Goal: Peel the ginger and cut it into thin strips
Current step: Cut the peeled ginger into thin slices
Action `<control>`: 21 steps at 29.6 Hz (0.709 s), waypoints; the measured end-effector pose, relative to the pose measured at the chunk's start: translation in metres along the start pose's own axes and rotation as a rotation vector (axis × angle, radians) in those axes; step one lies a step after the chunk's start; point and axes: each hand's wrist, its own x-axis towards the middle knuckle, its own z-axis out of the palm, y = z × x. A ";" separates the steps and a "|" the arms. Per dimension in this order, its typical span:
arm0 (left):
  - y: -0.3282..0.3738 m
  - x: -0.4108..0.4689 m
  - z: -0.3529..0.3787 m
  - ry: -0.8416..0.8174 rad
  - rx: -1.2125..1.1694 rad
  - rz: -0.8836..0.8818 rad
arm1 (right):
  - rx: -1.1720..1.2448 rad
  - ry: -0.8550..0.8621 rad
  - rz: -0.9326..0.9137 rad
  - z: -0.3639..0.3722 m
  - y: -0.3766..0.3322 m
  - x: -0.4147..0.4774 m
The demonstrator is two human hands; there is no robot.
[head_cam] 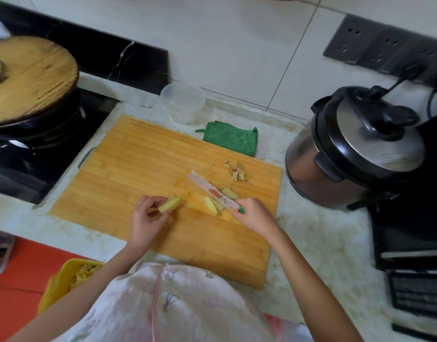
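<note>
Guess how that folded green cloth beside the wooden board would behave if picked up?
The folded green cloth would probably flop and unfold, since its rumpled layers look soft. It lies fairly flat, so it is likely light. Pushed, it might bunch rather than slide.

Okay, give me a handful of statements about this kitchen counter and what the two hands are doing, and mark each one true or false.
1. The left hand holds a yellow ginger piece. True.
2. The right hand holds nothing. False: it grips a knife by its green handle.
3. The green cloth is draped over the cooker. False: it lies at the far edge of the cutting board.
4. Peel scraps lie on the board near its right side. True.
5. The clear plastic container is full of ginger strips. False: it looks empty.
</note>
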 end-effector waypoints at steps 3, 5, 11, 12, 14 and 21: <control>-0.001 -0.001 -0.001 -0.008 0.002 0.006 | 0.024 0.109 0.058 -0.009 0.010 0.005; -0.002 -0.002 0.000 -0.019 0.006 0.010 | 0.024 0.146 0.092 -0.018 0.016 0.008; -0.001 0.001 0.005 -0.034 -0.012 0.029 | -0.134 0.122 0.068 -0.012 0.017 0.008; -0.001 0.002 0.005 -0.032 -0.016 0.027 | -0.153 0.133 0.067 -0.009 0.016 0.009; -0.001 0.001 0.005 -0.032 -0.018 0.025 | -0.184 0.150 0.050 -0.004 0.013 0.009; -0.004 -0.001 0.003 -0.033 -0.009 0.027 | -0.189 0.129 0.010 0.011 0.005 -0.001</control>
